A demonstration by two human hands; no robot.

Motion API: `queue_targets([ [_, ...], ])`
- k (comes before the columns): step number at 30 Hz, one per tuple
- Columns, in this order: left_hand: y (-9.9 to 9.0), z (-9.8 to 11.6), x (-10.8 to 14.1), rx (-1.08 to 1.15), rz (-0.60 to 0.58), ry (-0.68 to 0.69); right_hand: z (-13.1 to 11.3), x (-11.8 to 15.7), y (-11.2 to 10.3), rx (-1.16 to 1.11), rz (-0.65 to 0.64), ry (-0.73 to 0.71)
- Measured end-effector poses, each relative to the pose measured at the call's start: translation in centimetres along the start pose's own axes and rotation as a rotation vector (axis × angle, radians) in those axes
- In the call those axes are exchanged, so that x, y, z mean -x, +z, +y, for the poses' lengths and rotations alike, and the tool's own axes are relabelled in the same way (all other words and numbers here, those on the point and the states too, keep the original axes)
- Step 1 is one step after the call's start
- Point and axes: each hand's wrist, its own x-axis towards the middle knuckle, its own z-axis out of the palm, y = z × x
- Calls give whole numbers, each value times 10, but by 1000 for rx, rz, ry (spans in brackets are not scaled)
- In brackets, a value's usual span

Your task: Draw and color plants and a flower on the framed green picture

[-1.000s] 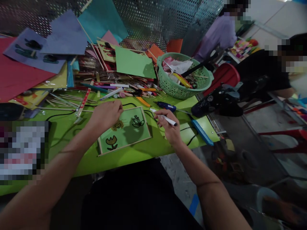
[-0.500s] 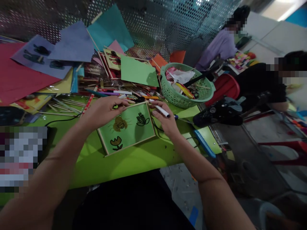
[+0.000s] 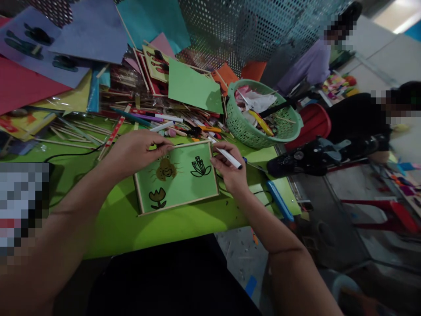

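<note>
Green card (image 3: 179,188) in pinch of left hand (image 3: 140,151), marker (image 3: 230,159) clasped in right hand (image 3: 233,173); 2 coloured drawings (image 3: 165,170), 1 outlined flower (image 3: 200,168), seemingly unfinished.

Craft workshop, with coloured paper (image 3: 94,33), thin sticks (image 3: 66,143) and marker pens (image 3: 169,117)

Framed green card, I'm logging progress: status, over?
Left hand pinches top edge, covering upper-left corner. Right hand at right edge, holding white marker. Framed green card bears three drawings.

Two flower drawings (image 3: 157,195); one green basket (image 3: 255,134)
</note>
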Motion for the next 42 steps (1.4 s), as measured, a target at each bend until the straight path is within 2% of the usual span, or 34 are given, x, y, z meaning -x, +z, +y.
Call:
queue_targets([
  [3, 0, -1, 0, -15, -39, -63, 1, 1, -1, 16, -6, 18],
  [6, 2, 1, 0, 83, -44, -100, 1, 3, -3, 41, -16, 45],
  [17, 8, -2, 1, 254, -48, -92, 0, 6, -6, 12, -33, 84],
  [27, 10, -8, 0, 165, -91, -76, 6, 10, -11, 20, -70, 79],
  [33, 4, -1, -1, 82, -173, -128, 0, 11, -12, -3, -48, 74],
  [38, 8, -5, -2, 2, -222, -139, -4, 11, -13, -43, -18, 73],
  [42, 12, -9, -2, -28, -219, -176, -6, 12, -13, -51, 2, 51],
])
